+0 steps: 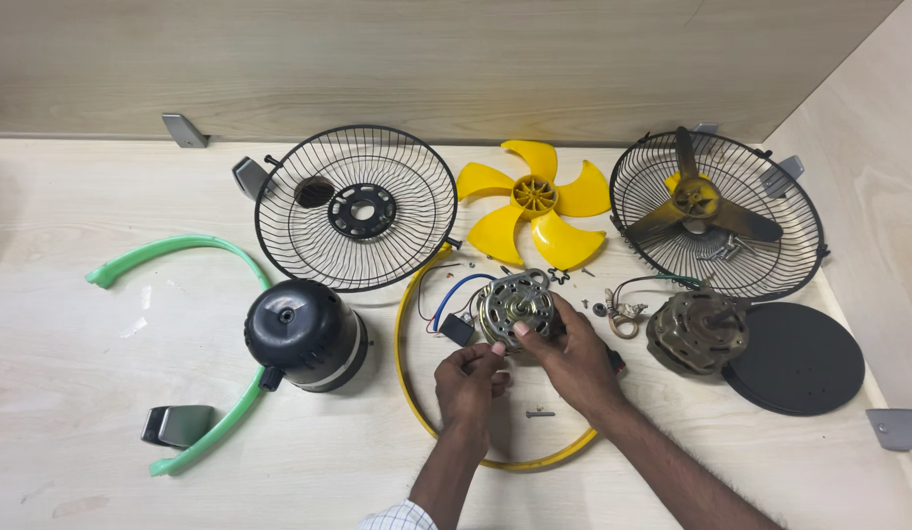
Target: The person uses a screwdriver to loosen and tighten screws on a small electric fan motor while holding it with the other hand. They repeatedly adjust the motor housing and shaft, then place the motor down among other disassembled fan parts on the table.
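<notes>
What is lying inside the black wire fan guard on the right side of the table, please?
Inside the right wire guard lies a dark three-blade fan blade with a yellowish hub, plus some small silvery hardware beneath it. Whatever sits under the blades is hidden.

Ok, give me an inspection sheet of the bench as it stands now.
Surface: pale wood bench, wood wall behind.
Job's things: silver motor inside the yellow ring; loose screw below it.
Clutter: black motor housing, green ring, two grilles, yellow blade, dark blade, second motor, black disc.
Grippers: right hand grips the motor; left hand pinches something small, cannot tell what.
Cables: blue, red and black leads off the motor; green and black leads by the second motor.
Surroundings: metal brackets at the edges.
</notes>
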